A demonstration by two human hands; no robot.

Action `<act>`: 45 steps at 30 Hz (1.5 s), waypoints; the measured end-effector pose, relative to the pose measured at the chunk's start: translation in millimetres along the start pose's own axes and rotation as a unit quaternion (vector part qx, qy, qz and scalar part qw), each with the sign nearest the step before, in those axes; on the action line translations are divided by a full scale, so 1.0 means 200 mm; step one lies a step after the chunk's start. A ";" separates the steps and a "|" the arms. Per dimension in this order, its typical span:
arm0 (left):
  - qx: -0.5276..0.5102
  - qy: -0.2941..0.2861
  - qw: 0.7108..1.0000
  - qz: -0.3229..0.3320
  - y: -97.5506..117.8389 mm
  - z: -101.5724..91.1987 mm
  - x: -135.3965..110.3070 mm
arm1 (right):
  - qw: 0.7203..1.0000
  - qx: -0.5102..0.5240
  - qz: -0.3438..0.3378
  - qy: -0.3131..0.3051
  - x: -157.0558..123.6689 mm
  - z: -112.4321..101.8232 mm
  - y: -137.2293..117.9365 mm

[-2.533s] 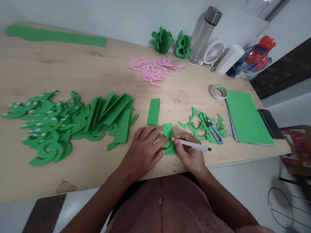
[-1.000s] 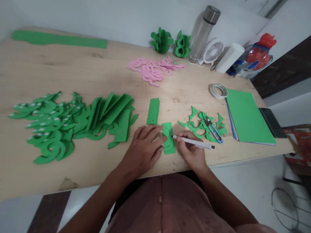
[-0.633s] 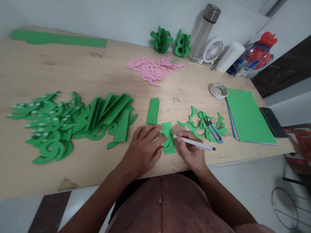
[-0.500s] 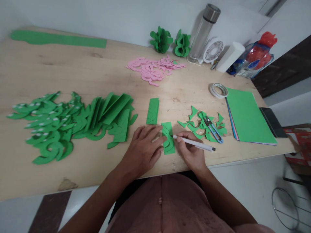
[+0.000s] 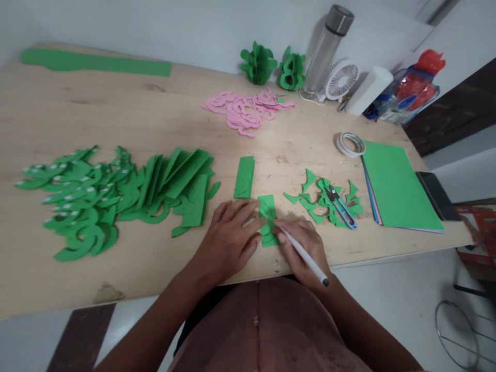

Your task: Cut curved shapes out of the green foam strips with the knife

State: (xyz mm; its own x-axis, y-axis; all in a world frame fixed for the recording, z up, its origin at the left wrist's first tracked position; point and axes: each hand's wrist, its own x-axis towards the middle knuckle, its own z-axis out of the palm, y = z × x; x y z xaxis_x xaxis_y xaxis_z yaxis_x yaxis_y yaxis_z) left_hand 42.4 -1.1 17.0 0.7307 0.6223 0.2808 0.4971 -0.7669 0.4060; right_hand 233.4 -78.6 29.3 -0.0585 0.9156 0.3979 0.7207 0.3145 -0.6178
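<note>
My left hand (image 5: 231, 237) lies over the left edge of a small green paper strip (image 5: 270, 241), fingers stretched out and pressing it to the table. Curved outlines show on the strip, partly under my fingertips. A white pen (image 5: 306, 257) with a dark end is held in my right hand (image 5: 305, 247), its tip down at the strip's right side. Just beyond my left fingers lies another green strip (image 5: 244, 177) with drawn curves. Green paper scraps (image 5: 309, 181) lie to the right, with blue-handled thread snips (image 5: 342, 209) on top of them.
Cut and folded green pieces (image 5: 89, 201) are heaped at left. Pink cutouts (image 5: 244, 111) lie farther back, before two green paper ornaments (image 5: 259, 67). A bottle (image 5: 323, 57) and fan (image 5: 341, 80) stand behind. At right are tape rolls (image 5: 351, 144), green sheets (image 5: 403, 186) and a phone (image 5: 437, 196).
The pen has swung round, its dark end now nearer my body, and my right hand has turned with it. My left hand keeps its place on the strip.
</note>
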 end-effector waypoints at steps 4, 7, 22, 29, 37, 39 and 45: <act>0.002 0.007 1.000 0.002 0.00 0.01 0.00 | 0.994 -0.094 -0.062 0.000 0.00 0.01 0.00; 0.004 0.004 1.000 0.003 0.00 0.01 0.00 | 0.990 -0.121 -0.079 -0.007 -0.01 0.01 0.00; 0.005 -0.016 1.000 -0.001 0.00 -0.01 0.00 | 0.984 -0.142 -0.104 -0.016 -0.02 0.00 0.03; 0.008 -0.015 1.000 0.000 -0.01 -0.02 0.00 | 0.986 -0.131 -0.100 -0.016 -0.03 0.00 0.03; 0.009 -0.013 1.000 0.001 0.00 -0.02 0.01 | 0.987 -0.118 -0.111 -0.005 -0.03 0.00 0.03; 0.009 -0.010 1.000 -0.001 0.00 -0.01 0.00 | 0.987 -0.116 -0.109 -0.012 -0.03 0.00 0.03; 0.005 -0.014 1.000 -0.002 0.00 -0.01 0.00 | 0.987 -0.105 -0.119 -0.023 -0.02 0.00 0.02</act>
State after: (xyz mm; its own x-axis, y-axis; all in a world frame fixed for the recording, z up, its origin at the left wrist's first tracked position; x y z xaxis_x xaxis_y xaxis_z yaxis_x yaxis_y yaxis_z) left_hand 41.6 -0.2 19.7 0.7411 0.6212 0.2549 0.5045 -0.7656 0.3992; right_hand 237.0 -81.4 24.8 -0.2704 0.8344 0.4803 0.8100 0.4668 -0.3549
